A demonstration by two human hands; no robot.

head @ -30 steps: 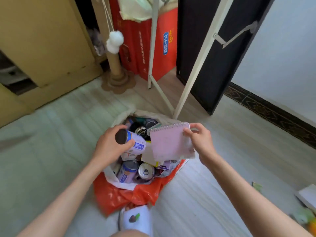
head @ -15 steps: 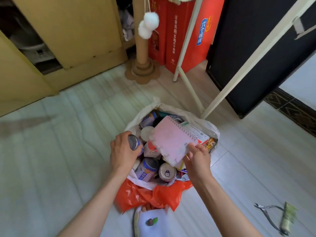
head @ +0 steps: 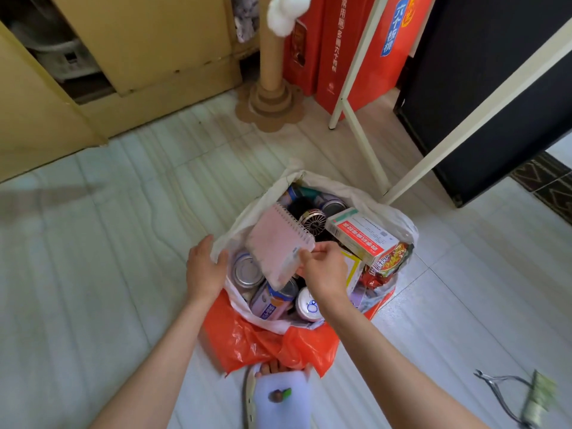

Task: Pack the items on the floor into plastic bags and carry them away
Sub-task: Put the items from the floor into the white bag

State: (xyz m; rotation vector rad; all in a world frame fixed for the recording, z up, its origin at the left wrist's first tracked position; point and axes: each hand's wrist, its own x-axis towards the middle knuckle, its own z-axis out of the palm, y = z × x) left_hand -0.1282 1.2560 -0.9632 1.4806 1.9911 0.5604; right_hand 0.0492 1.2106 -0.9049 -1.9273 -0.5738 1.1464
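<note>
A white plastic bag (head: 365, 196) stands open on the floor, with an orange bag (head: 263, 342) crumpled at its near side. Inside lie several cans (head: 246, 270), a small round fan (head: 312, 222), a red-and-white medicine box (head: 360, 235) and a red snack packet (head: 387, 267). My right hand (head: 322, 270) pinches the lower corner of a pink spiral notebook (head: 278, 246), which leans tilted inside the bag above the cans. My left hand (head: 205, 267) grips the bag's left rim, thumb over the edge.
Metal nippers (head: 501, 388) and a green tube (head: 540, 397) lie on the floor at the lower right. A white rack's legs (head: 362, 134) stand just behind the bag. A cardboard scratching post (head: 272, 97), red boxes (head: 337, 57) and a wooden cabinet (head: 139, 41) sit farther back. My slippered foot (head: 281, 397) is below.
The can left my left hand and now lies in the bag; that hand took the bag's rim. My right hand lowered the pink notebook into the bag.
</note>
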